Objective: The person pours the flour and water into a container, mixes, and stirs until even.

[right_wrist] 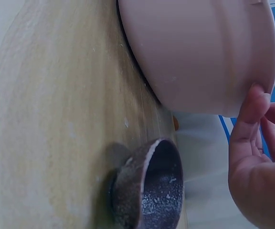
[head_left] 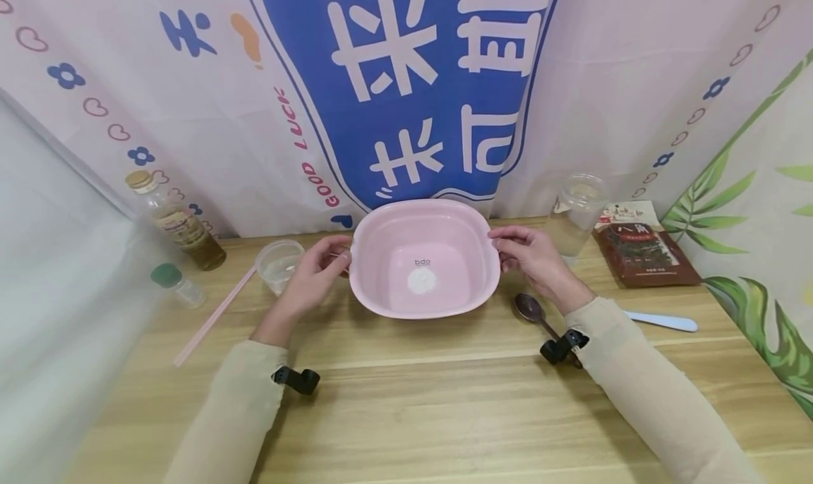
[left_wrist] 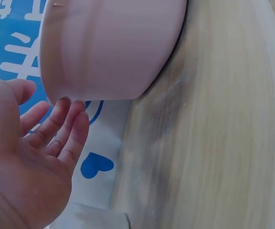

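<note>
A pink plastic basin point(head_left: 381, 286) marked "bdo" rests on the table near the back, with a small mound of white powder point(head_left: 422, 281) on its floor. At its left end my left hand point(head_left: 320, 265) holds the rim loosely; in the left wrist view several fingertips touch just beneath the rim, the thumb near its edge. My right hand point(head_left: 530, 255) pinches the rim at the opposite end. The right wrist view shows a thumb point(right_wrist: 254, 102) pressed on the outer wall. Below that hand lies a dark spoon point(head_left: 528, 307), its bowl dusted with white.
To the left stand an oil bottle point(head_left: 184, 230), a green-capped jar point(head_left: 174, 283), pink chopsticks point(head_left: 216, 318) and a clear tub point(head_left: 273, 255). At right are a lidded clear cup point(head_left: 571, 216), a brown packet point(head_left: 648, 255) and a pale blue handle point(head_left: 663, 320). A printed curtain point(head_left: 406, 117) hangs behind.
</note>
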Demonstrator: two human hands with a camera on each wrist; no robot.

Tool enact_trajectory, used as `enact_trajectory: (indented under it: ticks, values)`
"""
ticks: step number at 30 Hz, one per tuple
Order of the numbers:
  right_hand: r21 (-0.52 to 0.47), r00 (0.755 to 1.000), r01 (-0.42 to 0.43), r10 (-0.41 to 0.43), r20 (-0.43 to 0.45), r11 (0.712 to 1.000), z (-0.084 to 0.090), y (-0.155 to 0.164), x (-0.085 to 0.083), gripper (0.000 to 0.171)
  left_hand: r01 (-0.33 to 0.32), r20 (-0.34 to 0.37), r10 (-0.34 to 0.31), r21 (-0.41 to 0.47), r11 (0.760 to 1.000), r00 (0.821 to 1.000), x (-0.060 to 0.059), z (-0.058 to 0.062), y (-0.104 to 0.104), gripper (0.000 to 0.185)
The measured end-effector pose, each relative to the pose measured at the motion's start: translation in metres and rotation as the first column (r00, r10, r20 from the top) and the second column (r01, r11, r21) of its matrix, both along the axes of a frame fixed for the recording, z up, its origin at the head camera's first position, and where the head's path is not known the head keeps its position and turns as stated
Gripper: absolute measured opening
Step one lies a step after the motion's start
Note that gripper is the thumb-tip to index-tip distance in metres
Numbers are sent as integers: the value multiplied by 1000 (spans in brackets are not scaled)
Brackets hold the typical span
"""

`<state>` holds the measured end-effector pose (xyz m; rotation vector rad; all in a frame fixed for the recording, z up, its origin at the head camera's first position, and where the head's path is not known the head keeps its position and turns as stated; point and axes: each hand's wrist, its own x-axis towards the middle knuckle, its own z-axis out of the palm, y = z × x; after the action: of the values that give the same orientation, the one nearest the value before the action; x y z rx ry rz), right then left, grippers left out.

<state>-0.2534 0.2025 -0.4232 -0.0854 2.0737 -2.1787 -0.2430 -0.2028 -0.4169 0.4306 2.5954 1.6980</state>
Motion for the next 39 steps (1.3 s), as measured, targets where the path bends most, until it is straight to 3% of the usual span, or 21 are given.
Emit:
enact_trajectory:
  ticks: [8, 14, 20, 34, 39]
  values:
    - [19, 1000, 7, -7, -7, 1000, -2, 3, 1, 25, -48, 18, 49, -22, 999, 999, -2, -2, 8, 39]
    - [43, 1000, -3, 4, -27, 999, 0, 6, 5, 35, -56, 15, 57, -28, 998, 998, -3, 1, 12, 39]
    - [146, 999, 11, -4, -43, 989, 6, 12, 11, 42, -59, 32, 59, -15, 998, 998, -3, 0, 12, 40]
    - [254, 981, 88, -40, -188, 963, 13, 54, 38, 39, -71, 25, 72, -39, 997, 997, 0, -1, 10, 39]
    - [339, 973, 133, -57, -224, 931, 14, 74, 51, 37, -67, 21, 68, -39, 997, 997, -1, -2, 9, 39]
